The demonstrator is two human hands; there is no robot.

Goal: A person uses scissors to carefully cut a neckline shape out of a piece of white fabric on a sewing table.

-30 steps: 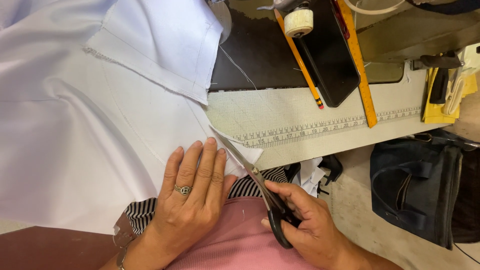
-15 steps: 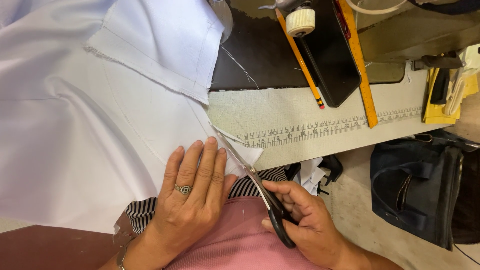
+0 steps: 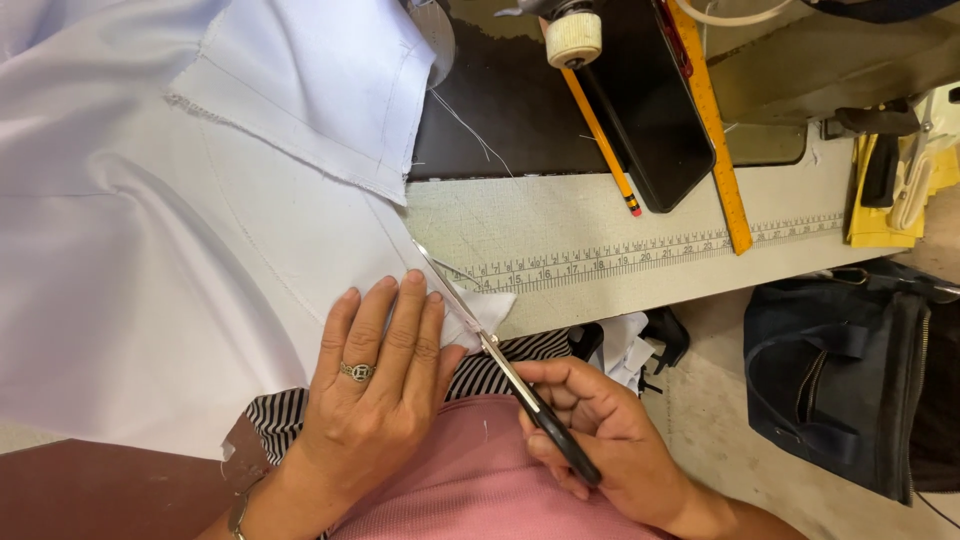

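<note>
I'm watching the white fabric [image 3: 150,300] lying spread over the counter [image 3: 600,300], its edge hanging toward the lap — it looks light, soft and prone to slipping, so pinning it flat beside the cut line seems best. The left hand [image 3: 375,400] is pressing it open-palmed, fingers together, gripping nothing. The right hand [image 3: 600,445] is curling closed around the scissors [image 3: 500,360] — blades angling up into the cloth's edge.

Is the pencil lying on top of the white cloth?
No, the pencil lies on the table beside the phone, apart from the white cloth.
</note>
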